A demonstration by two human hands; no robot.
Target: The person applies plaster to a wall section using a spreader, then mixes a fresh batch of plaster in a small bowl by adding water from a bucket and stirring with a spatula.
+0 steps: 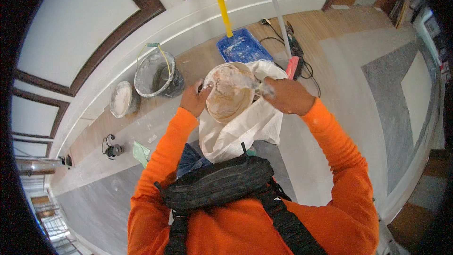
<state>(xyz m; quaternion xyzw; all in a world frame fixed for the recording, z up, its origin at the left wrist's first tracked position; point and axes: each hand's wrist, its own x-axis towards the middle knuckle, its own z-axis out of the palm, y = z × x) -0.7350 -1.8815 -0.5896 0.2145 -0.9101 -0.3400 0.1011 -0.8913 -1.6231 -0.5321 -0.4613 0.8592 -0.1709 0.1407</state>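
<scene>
A round beige tub (230, 97), its inside crusted with whitish and brown residue, is held in front of me over a white sack (236, 139). My left hand (196, 98) is closed on the tub's left rim. At the other side, my right hand (289, 95) is closed around a small whitish-dusted object that reaches toward the tub's right edge; what kind of thing it is cannot be made out. Folds of the sack bunch up behind and below the tub and under my right hand.
Against the panelled wall stand a black bucket (153, 78) and a smaller pail (124, 100) of pale material. A blue dustpan (244, 47), a grey pole (276, 9) with a red end and a corded power tool (293, 42) lie beyond the sack. Left, a small dark device (112, 149) rests on the floor.
</scene>
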